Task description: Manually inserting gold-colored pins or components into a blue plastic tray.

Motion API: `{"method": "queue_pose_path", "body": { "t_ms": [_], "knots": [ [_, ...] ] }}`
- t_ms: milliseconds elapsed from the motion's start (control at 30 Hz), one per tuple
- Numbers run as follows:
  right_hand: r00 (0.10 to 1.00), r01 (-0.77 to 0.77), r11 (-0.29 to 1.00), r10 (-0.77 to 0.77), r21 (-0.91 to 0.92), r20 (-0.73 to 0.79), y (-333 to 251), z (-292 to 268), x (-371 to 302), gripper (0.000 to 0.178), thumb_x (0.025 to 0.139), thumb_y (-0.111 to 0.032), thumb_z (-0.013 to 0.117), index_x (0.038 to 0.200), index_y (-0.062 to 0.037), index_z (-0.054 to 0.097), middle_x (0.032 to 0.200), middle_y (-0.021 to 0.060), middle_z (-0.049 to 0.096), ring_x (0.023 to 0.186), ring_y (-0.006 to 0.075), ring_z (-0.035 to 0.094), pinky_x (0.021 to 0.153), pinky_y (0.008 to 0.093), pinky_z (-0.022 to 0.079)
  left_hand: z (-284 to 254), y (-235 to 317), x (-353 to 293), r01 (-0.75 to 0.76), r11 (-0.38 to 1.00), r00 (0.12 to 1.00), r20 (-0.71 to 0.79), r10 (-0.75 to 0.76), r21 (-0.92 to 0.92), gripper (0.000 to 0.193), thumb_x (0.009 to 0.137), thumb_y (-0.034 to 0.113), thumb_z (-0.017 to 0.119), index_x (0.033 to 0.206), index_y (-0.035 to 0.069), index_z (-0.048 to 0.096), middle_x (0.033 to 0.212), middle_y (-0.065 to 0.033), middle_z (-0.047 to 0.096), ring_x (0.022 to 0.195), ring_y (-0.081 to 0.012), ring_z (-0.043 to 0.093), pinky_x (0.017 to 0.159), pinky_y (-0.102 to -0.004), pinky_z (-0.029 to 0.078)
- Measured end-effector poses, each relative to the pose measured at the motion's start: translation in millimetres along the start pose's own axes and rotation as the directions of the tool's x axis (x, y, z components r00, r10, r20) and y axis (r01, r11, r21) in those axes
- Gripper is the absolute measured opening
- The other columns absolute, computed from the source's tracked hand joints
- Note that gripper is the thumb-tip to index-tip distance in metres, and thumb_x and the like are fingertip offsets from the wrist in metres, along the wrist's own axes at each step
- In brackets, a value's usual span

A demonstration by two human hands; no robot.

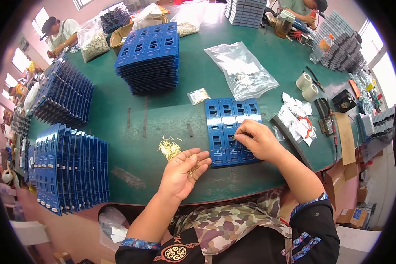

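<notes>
A blue circuit board panel [218,150] with repeated rectangular cut-outs lies flat on the green table in front of me. My right hand [260,140] is over its middle, thumb and forefinger pinched together; whatever sits between the tips is too small to make out. To the left of the panel, my left hand [183,172] is turned palm up with fingers curled, and a few thin gold-coloured pins show among them. Just beyond that hand lies a loose heap of the same gold pins [169,148]. A small clear bag of pale bits [198,96] rests by the panel's far left corner.
Stacks of blue panels [149,57] stand at the back and left [70,169]. A clear plastic bag [242,70] lies beyond the panel. On the right are tape rolls [310,91], white packets [297,116], a soldering iron [335,132] and a dark strip [292,143]. Co-workers sit across the table.
</notes>
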State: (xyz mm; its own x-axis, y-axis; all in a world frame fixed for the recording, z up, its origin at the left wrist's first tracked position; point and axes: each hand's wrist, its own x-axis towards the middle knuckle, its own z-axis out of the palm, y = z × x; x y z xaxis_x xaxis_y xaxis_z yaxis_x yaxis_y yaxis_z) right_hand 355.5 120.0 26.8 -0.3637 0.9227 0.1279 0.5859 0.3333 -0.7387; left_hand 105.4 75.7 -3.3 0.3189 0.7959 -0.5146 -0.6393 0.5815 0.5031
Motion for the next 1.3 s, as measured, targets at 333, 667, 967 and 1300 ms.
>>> {"method": "queue_pose_path", "body": {
  "t_ms": [333, 667, 967, 1300],
  "knots": [
    [0.999, -0.02, 0.999, 0.02, -0.024, -0.032, 13.7, -9.5, -4.0, 0.01, 0.085, -0.012, 0.062, 0.086, -0.002, 0.061, 0.084, 0.0116, 0.06, 0.079, 0.0292, 0.06, 0.071, 0.0362, 0.048, 9.1, 1.1, -3.8, -0.007, 0.998, 1.0, -0.006, 0.007, 0.068, 0.026, 0.094, 0.005, 0.053, 0.117, -0.005, 0.049, 0.115, -0.0222, 0.058, 0.102, -0.0279, 0.063, 0.086, -0.0327, 0.056],
    [0.995, 0.081, 0.957, -0.063, -0.277, 0.073, 13.2, -0.1, 4.9, 0.015, 0.086, -0.02, 0.06, 0.085, -0.0058, 0.064, 0.085, 0.0091, 0.06, 0.082, 0.0289, 0.061, 0.073, 0.0391, 0.049, -2.2, -3.3, 0.4, 0.04, 0.995, 0.997, 0.059, -0.045, 0.092, 0.021, 0.094, 0.01, 0.057, 0.11, -0.002, 0.054, 0.104, -0.0174, 0.064, 0.088, -0.0224, 0.067, 0.073, -0.0272, 0.058],
    [0.997, 0.066, 0.951, -0.049, -0.303, 0.062, 10.8, 1.3, 4.2, 0.013, 0.085, -0.019, 0.061, 0.083, -0.0059, 0.064, 0.084, 0.0091, 0.059, 0.081, 0.0289, 0.061, 0.072, 0.0389, 0.05, -2.4, -5.9, 1.0, 0.049, 0.991, 0.996, 0.073, -0.058, 0.121, 0.016, 0.094, 0.018, 0.058, 0.101, 0.003, 0.057, 0.089, -0.0106, 0.067, 0.076, -0.0178, 0.068, 0.063, -0.0242, 0.057],
    [0.984, 0.176, 0.904, -0.177, -0.39, 0.033, 10.1, 9.7, 0.6, 0.008, 0.08, -0.013, 0.067, 0.079, -0.0064, 0.063, 0.079, 0.0077, 0.059, 0.074, 0.028, 0.061, 0.064, 0.0376, 0.05, -0.9, -6.3, -0.4, 0.063, 0.981, 0.993, 0.085, -0.079, 0.181, 0.021, 0.095, 0.02, 0.057, 0.103, 0.001, 0.059, 0.085, -0.0072, 0.066, 0.073, -0.0156, 0.066, 0.061, -0.0229, 0.055]
  ]
}}
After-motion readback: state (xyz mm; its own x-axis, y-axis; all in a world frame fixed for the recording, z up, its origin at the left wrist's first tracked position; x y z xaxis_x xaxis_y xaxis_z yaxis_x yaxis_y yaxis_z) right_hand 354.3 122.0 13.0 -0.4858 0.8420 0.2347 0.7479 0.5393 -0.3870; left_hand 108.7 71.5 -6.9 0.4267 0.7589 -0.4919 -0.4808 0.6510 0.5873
